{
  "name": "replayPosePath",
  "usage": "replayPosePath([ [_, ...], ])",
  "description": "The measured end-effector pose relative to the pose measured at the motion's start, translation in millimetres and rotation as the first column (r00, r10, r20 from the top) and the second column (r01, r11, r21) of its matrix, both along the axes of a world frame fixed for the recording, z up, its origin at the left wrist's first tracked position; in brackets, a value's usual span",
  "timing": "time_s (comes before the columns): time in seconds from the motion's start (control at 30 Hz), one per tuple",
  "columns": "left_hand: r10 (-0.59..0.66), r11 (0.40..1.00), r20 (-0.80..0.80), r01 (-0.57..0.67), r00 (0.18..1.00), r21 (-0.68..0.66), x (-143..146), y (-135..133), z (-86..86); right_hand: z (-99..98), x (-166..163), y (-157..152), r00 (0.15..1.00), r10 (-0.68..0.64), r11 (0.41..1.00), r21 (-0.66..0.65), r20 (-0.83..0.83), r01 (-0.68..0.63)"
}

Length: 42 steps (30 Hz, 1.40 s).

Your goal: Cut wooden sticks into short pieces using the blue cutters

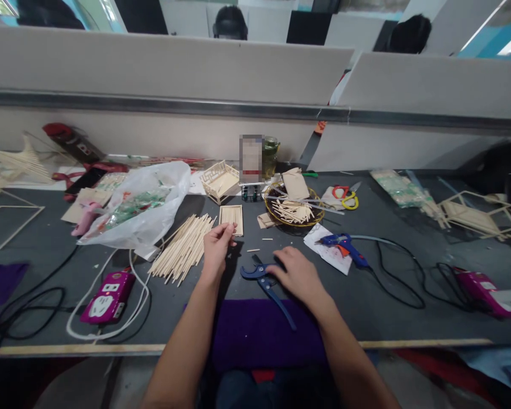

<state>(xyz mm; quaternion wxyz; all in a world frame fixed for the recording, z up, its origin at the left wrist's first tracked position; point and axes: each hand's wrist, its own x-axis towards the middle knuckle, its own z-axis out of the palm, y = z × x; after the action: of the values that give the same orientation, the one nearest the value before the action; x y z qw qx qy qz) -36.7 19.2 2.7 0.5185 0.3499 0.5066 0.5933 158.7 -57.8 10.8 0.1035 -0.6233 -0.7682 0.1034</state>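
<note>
My left hand (220, 245) has its thumb and fingers pinched together at the lower right of a small panel of wooden sticks (231, 220); whatever sits in the pinch is too small to make out. Over the handle side of a blue hand cutter (262, 278) is my right hand (297, 275), palm down with bent fingers apart, its thumb beside the cutter. One cutter handle slants onto a purple cloth (268, 335). To the left of my left hand lies a loose pile of wooden sticks (182, 247). Two short stick pieces (253, 250) rest between my hands.
Behind are a stick-built tray (221, 180) and a basket (313, 221) of short sticks. A blue glue gun (344, 245) lies on paper at right, near scissors (349, 196). A plastic bag (153, 199) and magenta power strip (108, 296) with cables occupy the left.
</note>
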Motion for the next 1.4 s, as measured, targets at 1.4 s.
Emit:
replayPosePath([
  [1.4, -0.08, 0.986, 0.376, 0.129, 0.923, -0.105, 3, -4, -12.8, 58.0, -129, 126, 0.503, 0.212, 0.972, 0.233, -0.838, -0.023],
])
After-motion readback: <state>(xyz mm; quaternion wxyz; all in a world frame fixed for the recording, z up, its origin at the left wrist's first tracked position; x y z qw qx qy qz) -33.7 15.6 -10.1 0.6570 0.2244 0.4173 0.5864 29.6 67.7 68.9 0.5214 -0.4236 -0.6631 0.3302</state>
